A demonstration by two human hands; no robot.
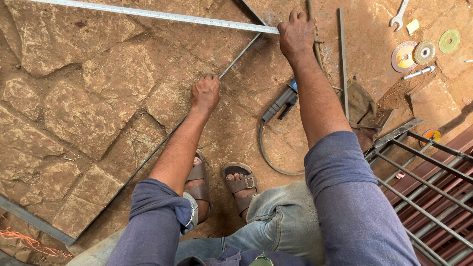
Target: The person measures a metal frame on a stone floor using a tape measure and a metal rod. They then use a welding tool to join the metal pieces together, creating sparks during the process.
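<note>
I crouch over a rough stone floor. A thin metal bar (148, 157) runs diagonally from the lower left up to a corner at the top middle. My left hand (205, 92) presses down on this bar with fingers curled. A steel measuring tape (148, 14) stretches across the top from the left. My right hand (295, 33) holds its end down at the corner where the metal bars meet.
A power tool (280, 103) with a looped cable lies between my arms. A rag (362, 111), an upright metal strip (342, 54), several cutting discs (423, 49), a spanner (398, 16) and a barred metal grille (428, 192) lie to the right. My sandalled feet (221, 184) are below.
</note>
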